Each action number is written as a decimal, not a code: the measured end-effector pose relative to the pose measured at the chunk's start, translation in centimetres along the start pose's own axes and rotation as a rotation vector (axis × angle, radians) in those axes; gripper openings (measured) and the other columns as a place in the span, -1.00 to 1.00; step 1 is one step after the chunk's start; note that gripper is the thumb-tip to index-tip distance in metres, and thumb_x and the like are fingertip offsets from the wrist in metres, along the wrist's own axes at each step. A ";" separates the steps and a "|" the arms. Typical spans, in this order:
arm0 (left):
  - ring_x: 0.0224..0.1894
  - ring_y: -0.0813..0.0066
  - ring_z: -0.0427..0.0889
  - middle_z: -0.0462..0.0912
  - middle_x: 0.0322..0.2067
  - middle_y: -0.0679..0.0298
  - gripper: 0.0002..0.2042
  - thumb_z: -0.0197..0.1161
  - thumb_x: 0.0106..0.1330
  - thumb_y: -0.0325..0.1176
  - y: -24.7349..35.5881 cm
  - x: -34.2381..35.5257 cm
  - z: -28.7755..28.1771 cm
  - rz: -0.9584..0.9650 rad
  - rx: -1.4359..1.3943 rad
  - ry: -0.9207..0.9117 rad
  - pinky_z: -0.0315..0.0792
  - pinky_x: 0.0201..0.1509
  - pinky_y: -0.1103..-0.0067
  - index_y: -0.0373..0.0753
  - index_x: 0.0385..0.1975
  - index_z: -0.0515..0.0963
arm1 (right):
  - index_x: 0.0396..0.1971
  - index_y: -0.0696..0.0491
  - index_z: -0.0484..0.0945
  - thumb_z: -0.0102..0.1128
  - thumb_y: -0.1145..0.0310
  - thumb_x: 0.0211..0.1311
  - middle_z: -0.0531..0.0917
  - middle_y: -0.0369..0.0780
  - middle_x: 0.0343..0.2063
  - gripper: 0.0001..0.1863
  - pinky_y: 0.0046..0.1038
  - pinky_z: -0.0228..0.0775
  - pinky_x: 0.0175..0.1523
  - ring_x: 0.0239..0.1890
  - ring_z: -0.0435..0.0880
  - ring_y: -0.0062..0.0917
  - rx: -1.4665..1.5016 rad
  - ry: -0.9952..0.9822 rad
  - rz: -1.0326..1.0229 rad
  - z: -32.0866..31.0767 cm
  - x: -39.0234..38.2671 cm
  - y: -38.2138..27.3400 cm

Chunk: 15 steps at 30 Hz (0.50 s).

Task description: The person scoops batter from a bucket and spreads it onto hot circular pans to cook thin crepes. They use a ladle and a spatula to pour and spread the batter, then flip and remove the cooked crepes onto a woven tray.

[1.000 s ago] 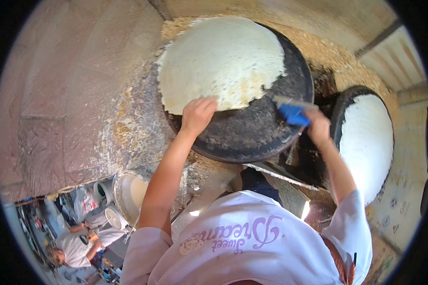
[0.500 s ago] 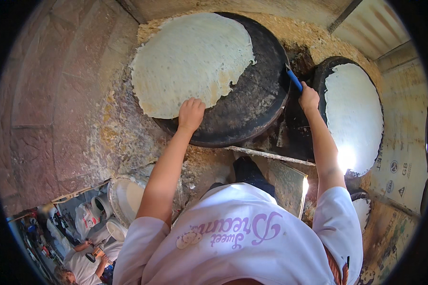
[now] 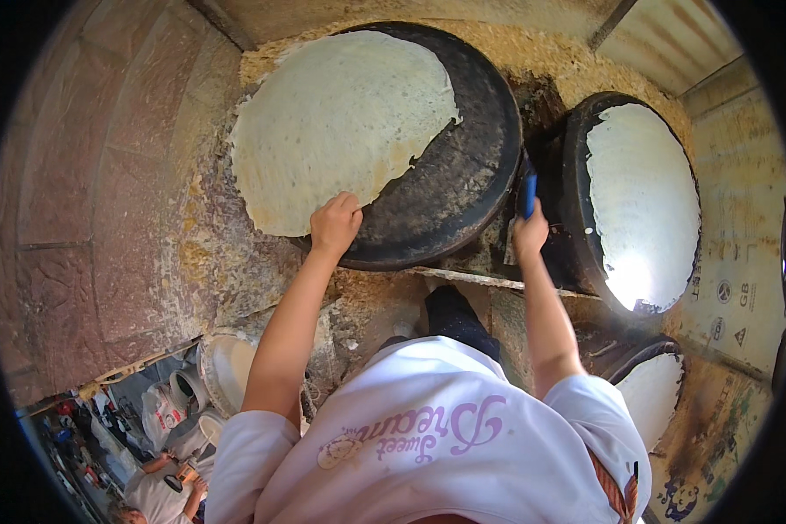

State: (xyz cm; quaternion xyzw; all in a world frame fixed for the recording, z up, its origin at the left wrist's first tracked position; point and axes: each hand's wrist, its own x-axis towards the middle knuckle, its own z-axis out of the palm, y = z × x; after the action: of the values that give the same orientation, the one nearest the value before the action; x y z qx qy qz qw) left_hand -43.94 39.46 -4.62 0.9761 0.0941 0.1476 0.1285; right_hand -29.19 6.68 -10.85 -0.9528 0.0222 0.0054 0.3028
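Note:
A large, thin, pale crepe (image 3: 341, 131) with a ragged right edge lies over the left part of a round black griddle (image 3: 463, 166). Its near left edge hangs over the griddle's rim. My left hand (image 3: 336, 225) is closed on the crepe's near edge, fingertips pinching it. Beside the griddle's right rim, my right hand (image 3: 530, 236) grips a blue-handled tool (image 3: 529, 194). The tool's dark end points away from me, and its exact kind cannot be made out.
A second black griddle (image 3: 576, 157) on the right bears another pale crepe (image 3: 642, 201), with a third crepe (image 3: 651, 397) nearer me. A stone-like wall (image 3: 87, 218) rises at left. Pale buckets (image 3: 227, 371) stand at lower left, near another person (image 3: 166, 485) holding something.
My right hand has moved left and toward me with the blue-handled tool. My left hand has shifted slightly left and nearer, and the crepe's near edge has come further over the rim.

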 end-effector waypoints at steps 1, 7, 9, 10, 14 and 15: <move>-0.48 0.33 0.51 0.49 -0.49 0.30 -0.95 0.14 -0.01 -0.47 0.2 0.0 0.0 -0.026 -0.030 0.008 0.41 -0.48 0.47 -0.18 -0.54 0.44 | -0.12 0.00 0.41 0.08 0.44 -0.08 0.55 0.05 -0.46 -0.60 -0.17 0.35 -0.32 -0.36 0.54 -0.05 0.030 0.055 -0.038 -0.4 1.7 -0.6; -0.52 0.26 0.49 0.46 -0.58 0.26 -0.96 0.14 -0.07 -0.49 2.0 -2.3 -2.1 -0.028 -0.179 0.118 0.37 -0.50 0.45 -0.19 -0.62 0.43 | -0.20 0.05 0.43 0.19 0.45 -0.12 0.56 0.02 -0.50 -0.63 -0.32 0.38 -0.27 -0.37 0.57 -0.13 0.190 -0.222 -0.129 -5.5 -7.1 -3.5; -0.54 0.29 0.49 0.48 -0.57 0.27 -0.95 0.14 -0.09 -0.50 2.5 -3.7 -3.9 -0.004 -0.183 0.091 0.38 -0.51 0.46 -0.18 -0.62 0.45 | -0.23 0.11 0.42 0.25 0.46 -0.13 0.58 -0.06 -0.48 -0.63 -0.41 0.38 -0.22 -0.39 0.59 -0.29 0.394 -0.186 0.003 -5.2 -8.4 -4.0; -0.55 0.31 0.50 0.50 -0.57 0.28 -0.95 0.14 -0.09 -0.50 2.9 -4.3 -5.1 0.019 -0.171 0.086 0.38 -0.53 0.46 -0.18 -0.63 0.45 | -0.24 0.15 0.42 0.26 0.47 -0.12 0.59 -0.12 -0.46 -0.64 -0.45 0.36 -0.19 -0.39 0.58 -0.39 0.504 -0.146 0.093 -3.5 -7.5 -3.0; -0.58 0.36 0.52 0.57 -0.54 0.35 -0.94 0.19 -0.13 -0.50 5.2 -6.0 -10.9 0.050 -0.249 -0.092 0.42 -0.50 0.54 -0.17 -0.70 0.46 | -0.21 0.24 0.35 0.27 0.48 -0.12 0.53 -0.11 -0.27 -0.58 -0.43 0.33 -0.12 -0.26 0.49 -0.41 0.695 0.176 0.260 3.4 8.9 1.2; -0.59 0.37 0.52 0.56 -0.55 0.37 -0.93 0.19 -0.13 -0.49 5.6 -6.3 -11.9 0.046 -0.289 -0.131 0.41 -0.51 0.54 -0.16 -0.70 0.45 | -0.20 0.26 0.33 0.31 0.40 -0.15 0.54 -0.06 -0.28 -0.51 -0.39 0.32 -0.06 -0.22 0.51 -0.33 0.747 0.261 0.183 4.5 13.3 -0.3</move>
State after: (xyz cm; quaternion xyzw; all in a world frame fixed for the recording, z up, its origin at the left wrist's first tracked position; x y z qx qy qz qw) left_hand -52.82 35.41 6.28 0.9568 0.0408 0.0988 0.2703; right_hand -15.89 8.97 -14.64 -0.7639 0.1454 -0.0970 0.6212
